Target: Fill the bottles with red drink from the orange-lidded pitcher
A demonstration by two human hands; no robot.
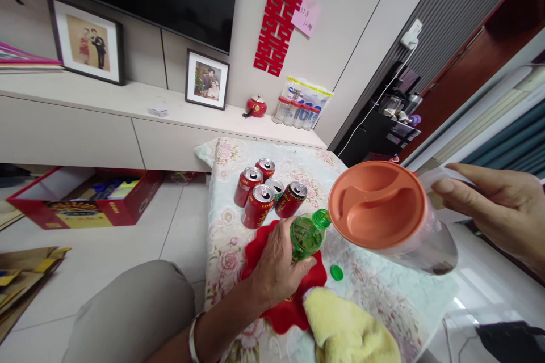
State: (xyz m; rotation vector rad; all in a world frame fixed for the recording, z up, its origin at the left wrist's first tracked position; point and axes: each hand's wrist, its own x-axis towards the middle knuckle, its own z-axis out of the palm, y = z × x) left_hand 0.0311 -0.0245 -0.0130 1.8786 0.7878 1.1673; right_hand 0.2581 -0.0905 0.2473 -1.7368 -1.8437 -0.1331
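My left hand (279, 272) is wrapped around a green plastic bottle (304, 236), uncapped and leaning a little to the right above a red scalloped mat (279, 320). In my right hand (489, 198) is the handle of a clear pitcher (426, 247) with an orange lid (385, 212). The pitcher is tilted toward the left, its lid edge close to the bottle's mouth; whether any liquid is flowing I cannot tell. A green bottle cap (336, 273) lies on the tablecloth below the pitcher. Nearer to me is a crumpled yellow towel (351, 326).
Several opened drink cans (258, 207) stand just beyond my left hand on the flowered tablecloth (230, 227). Behind, a white cabinet (170, 139) carries framed photos, a red pot (256, 106) and glass jars (296, 113). A red box (85, 198) sits on the floor at left.
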